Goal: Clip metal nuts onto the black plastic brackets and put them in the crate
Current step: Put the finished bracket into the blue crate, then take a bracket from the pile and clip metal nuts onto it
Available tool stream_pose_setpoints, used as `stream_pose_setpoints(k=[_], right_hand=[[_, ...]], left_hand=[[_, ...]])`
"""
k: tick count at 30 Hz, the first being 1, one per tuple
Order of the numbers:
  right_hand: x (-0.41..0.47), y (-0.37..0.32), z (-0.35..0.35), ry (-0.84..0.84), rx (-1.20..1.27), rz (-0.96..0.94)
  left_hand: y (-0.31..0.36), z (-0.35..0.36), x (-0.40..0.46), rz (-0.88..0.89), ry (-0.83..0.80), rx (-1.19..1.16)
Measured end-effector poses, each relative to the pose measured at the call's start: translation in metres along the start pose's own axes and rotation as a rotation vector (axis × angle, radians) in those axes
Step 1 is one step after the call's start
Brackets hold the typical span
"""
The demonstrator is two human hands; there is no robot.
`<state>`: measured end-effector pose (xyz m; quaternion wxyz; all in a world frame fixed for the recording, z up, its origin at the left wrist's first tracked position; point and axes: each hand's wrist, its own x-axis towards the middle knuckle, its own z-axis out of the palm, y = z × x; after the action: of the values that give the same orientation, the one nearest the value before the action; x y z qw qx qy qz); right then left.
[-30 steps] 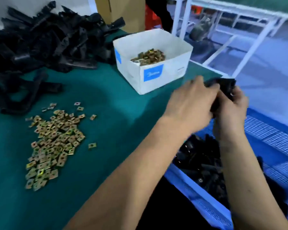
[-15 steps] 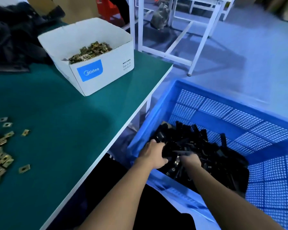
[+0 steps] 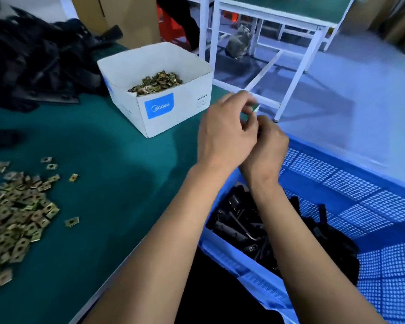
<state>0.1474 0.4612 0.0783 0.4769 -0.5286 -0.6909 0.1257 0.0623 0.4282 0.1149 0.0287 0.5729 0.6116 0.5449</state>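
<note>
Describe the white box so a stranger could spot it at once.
Start from the green table. Near its far right corner stands the white box, open-topped, with brass nuts inside. Unlike the brown box behind it, it bears a blue label.

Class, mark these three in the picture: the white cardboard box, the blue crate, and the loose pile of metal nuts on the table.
white cardboard box (image 3: 173,118): head view, on its front wall.
blue crate (image 3: 351,183): head view, on its perforated far wall.
pile of metal nuts (image 3: 14,216): head view, on the heap's middle.

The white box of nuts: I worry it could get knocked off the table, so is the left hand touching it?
Apart. In the head view a strip of green table shows between the white box and the left hand.
</note>
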Motion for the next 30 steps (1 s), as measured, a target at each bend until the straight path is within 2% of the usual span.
stream_pose_setpoints(k=[2, 6, 10, 15, 17, 20, 23, 28, 30], right_hand=[[0.002, -0.044, 0.01, -0.098, 0.013, -0.093], [-0.021, -0.125, 0.047, -0.391, 0.07, -0.322], [-0.076, -0.202, 0.092, -0.775, 0.089, -0.56], [-0.156, -0.282, 0.132, -1.035, 0.175, -0.884], [-0.18, -0.303, 0.148, -1.066, 0.201, -0.975], [-0.21, -0.323, 0.17, -1.087, 0.208, -1.086], [-0.229, -0.325, 0.183, -1.037, 0.192, -1.124], [-0.227, -0.321, 0.191, -1.058, 0.235, -1.063], [-0.23, -0.321, 0.19, -1.009, 0.272, -1.0]], left_hand=[[-0.006, -0.041, 0.009, -0.006, 0.119, 0.007], [-0.037, -0.13, -0.003, -0.141, 0.352, 0.028], [-0.076, -0.239, -0.053, -0.21, 0.555, 0.358], [-0.121, -0.368, -0.138, -0.485, 0.74, 0.897], [-0.134, -0.409, -0.168, -0.664, 0.739, 1.027], [-0.148, -0.449, -0.198, -0.871, 0.646, 1.069], [-0.158, -0.465, -0.206, -0.922, 0.594, 1.073], [-0.166, -0.469, -0.205, -0.947, 0.7, 1.098], [-0.167, -0.474, -0.207, -0.979, 0.724, 1.07]])
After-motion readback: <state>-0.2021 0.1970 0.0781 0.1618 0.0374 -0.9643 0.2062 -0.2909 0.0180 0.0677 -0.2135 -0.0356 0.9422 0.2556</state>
